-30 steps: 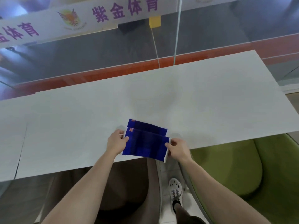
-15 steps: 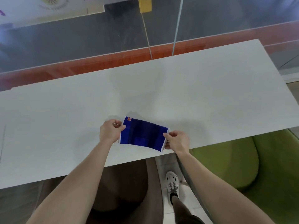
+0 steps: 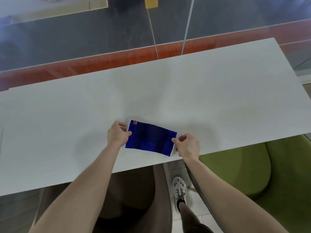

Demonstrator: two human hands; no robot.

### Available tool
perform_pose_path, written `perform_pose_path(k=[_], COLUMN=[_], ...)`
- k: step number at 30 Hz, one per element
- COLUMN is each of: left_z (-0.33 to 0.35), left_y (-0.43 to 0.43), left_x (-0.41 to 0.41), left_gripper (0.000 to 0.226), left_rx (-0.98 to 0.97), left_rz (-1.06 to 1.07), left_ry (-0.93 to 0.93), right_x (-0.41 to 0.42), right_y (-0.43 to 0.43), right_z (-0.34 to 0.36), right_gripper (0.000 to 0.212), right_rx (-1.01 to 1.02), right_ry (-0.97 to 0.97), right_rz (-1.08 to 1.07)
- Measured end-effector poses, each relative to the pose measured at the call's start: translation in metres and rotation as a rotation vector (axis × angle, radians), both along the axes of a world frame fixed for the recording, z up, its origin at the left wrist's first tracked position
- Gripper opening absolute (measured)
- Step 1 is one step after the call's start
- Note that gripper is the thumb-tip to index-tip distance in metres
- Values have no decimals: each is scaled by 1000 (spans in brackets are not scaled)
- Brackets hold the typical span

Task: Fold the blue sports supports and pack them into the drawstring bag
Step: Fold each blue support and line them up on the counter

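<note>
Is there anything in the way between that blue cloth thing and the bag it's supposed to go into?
Nothing visible blocks it, but no bag is in view. The left hand and right hand pinch the ends of the blue support over the white table.

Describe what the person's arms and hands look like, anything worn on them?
Both forearms are bare up to the frame's bottom edge: no sleeves in view. The left hand and right hand wear no gloves, and no rings, watch or wristbands are visible. Fingers are uncovered too.
</note>
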State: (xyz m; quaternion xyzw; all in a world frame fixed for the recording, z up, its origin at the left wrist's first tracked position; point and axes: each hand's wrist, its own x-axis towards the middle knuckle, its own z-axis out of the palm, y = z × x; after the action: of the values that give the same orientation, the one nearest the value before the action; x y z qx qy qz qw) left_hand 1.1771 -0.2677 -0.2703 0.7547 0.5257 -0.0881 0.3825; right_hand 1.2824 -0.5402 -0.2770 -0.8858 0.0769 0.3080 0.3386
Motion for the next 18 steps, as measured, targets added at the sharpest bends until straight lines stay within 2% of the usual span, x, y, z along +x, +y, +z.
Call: perform_pose_path(k=[2,6,9,12,16,18], left_z=[0,-2,3,23,60,78], left_y=[-3,-10,-13,-18,-23,-26], left_x=[3,6,1,-4,-15,-21], left_gripper=[52,34,26,23,20,18], left_rx=[-59,-183,-216,-332,-479,-528], left_rz=[-1,-8,6,-84,-237,-295], left_ry=[6,17,-50,-140,-201,-217], right_x=[2,7,11,10,10,14], right_y=[2,4,1,0,-1,1], right_z=[1,1,-3,5,22,33], right_gripper=[24,21,19,31,61,50], right_rx=[-12,0,4,38,134,169], right_ry=[1,65,102,68,-4,37], right_rz=[36,37,25,46,233,355])
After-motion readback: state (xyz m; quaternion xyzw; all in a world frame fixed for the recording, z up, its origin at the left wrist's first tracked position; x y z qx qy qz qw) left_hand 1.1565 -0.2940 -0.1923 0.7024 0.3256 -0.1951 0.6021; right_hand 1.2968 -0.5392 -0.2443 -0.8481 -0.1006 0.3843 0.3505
